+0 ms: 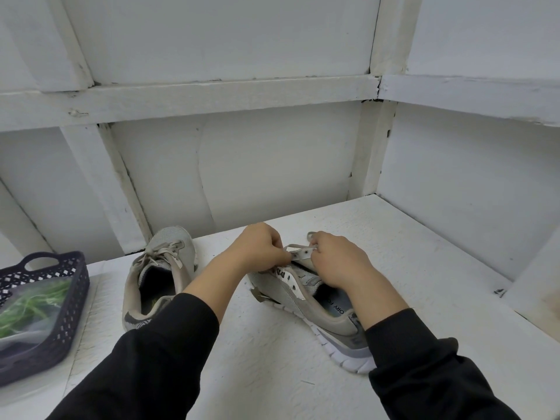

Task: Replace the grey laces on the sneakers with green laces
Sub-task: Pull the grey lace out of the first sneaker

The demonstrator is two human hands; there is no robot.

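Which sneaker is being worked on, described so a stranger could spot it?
On the white table, right of the dark basket, are two grey sneakers. It is the right sneaker, tilted sideways. Unlike the laced left sneaker, several of its eyelets are empty.

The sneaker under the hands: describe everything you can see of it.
The sneaker is grey mesh with suede-like trim, a white eyelet strip and a white sole. It lies tilted on the white shelf, heel toward the camera, printed insole showing. Near eyelets are empty; grey lace sits only at the toe end. The left hand grips the strip; the right hand pinches the lace.
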